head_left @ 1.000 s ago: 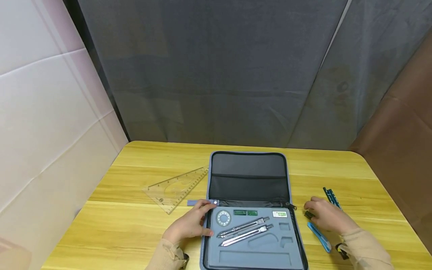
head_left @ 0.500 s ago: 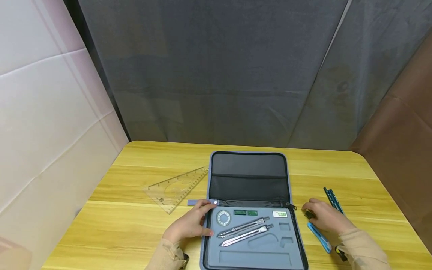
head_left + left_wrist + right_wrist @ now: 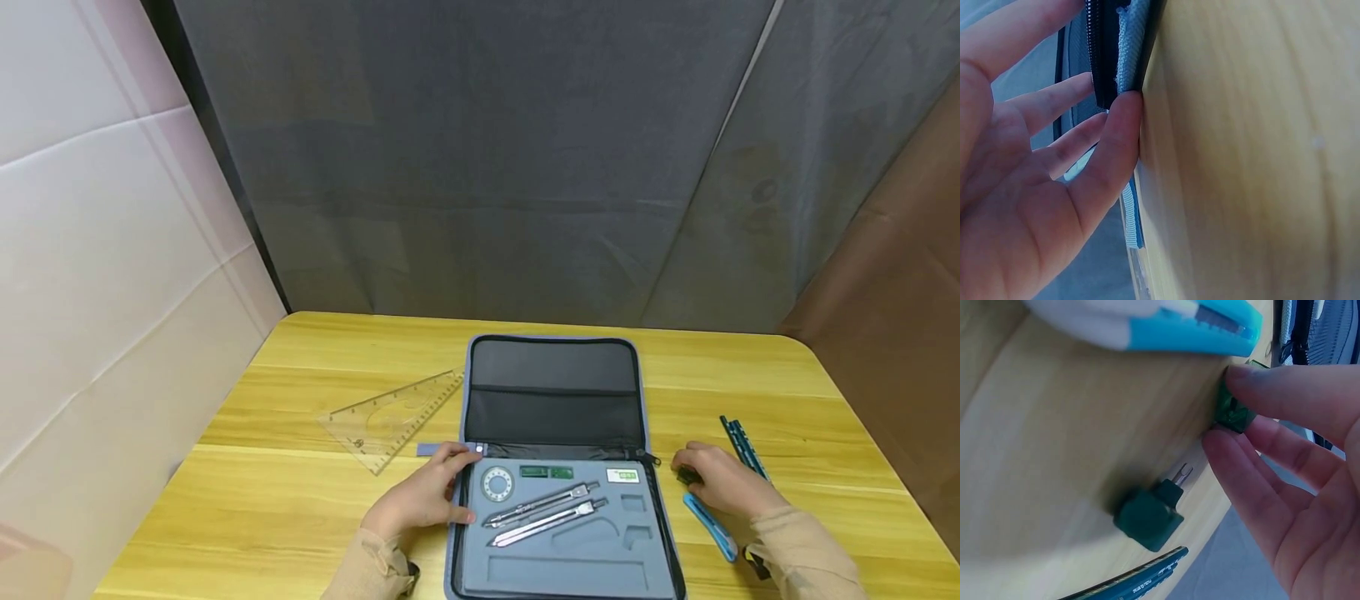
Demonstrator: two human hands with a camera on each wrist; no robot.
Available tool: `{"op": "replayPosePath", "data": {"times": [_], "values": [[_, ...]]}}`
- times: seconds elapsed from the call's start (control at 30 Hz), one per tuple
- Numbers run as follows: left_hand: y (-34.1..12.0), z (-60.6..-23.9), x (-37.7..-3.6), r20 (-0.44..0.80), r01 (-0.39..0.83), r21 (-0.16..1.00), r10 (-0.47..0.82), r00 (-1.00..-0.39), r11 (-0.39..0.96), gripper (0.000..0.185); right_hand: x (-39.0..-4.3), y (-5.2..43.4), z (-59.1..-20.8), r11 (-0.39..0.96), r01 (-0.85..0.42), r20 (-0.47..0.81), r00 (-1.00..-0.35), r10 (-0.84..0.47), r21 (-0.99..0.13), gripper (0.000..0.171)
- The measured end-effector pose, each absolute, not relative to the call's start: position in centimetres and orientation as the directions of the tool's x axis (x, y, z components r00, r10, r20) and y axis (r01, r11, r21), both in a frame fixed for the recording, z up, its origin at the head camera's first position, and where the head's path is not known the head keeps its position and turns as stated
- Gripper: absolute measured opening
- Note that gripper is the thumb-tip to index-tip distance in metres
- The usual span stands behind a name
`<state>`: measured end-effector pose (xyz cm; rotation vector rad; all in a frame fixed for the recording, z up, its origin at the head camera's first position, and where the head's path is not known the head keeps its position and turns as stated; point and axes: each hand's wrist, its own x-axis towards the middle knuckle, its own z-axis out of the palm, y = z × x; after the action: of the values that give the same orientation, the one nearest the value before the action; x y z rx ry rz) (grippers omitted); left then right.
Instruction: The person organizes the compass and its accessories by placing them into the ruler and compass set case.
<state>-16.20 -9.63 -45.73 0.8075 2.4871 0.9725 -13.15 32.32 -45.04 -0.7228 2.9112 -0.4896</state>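
Open grey zip-up drafting case (image 3: 553, 392) lies flat mid-table on the yellow wood-grain table (image 3: 262, 500), lid half away from the person, foam tray half toward them.

Left hand (image 3: 420, 500): flat on the table against the case's left edge. Fingers straight, relaxed, holding nothing. Left wrist view shows fingertips (image 3: 1124, 119) touching the black zipper and grey-blue fabric edge (image 3: 1129, 44).

Right hand (image 3: 723, 483): on the table just right of the case. Right wrist view shows thumb and forefinger pinching a small translucent dark-green plastic piece (image 3: 1235, 412) that sits on the tabletop. Other fingers loosely extended. From the head view only a dark spot under the fingers is visible.

Near the right hand:
- blue-and-white utility knife (image 3: 708, 525), touching or just beside the hand on the near side; it also shows just above the pinched piece (image 3: 1166, 322)
- second dark-green blocky piece with a short metal tip (image 3: 1150, 512), lying free on the table, apart from the fingers
- dark teal pencils (image 3: 741, 442), just beyond the hand

In the foam tray: two silver metal compasses (image 3: 543, 512) lying diagonally, round grey dial-like disc (image 3: 497, 483), small green box (image 3: 545, 472), small white-and-green box (image 3: 622, 476). Several cutouts are unfilled.

Clear plastic triangle ruler (image 3: 390, 417) lies left of the case, well apart from the left hand.
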Motion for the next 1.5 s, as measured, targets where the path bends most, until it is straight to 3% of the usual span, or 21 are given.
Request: {"op": "replayPosePath", "data": {"times": [1.5], "values": [[-9.6,-45.6,-16.0,-0.118,0.364,0.717,0.619,-0.777,0.594,0.072,-12.5,29.2,-42.3,0.837,-0.437,-0.042,-0.879,-0.475,-0.330,0.031]]}}
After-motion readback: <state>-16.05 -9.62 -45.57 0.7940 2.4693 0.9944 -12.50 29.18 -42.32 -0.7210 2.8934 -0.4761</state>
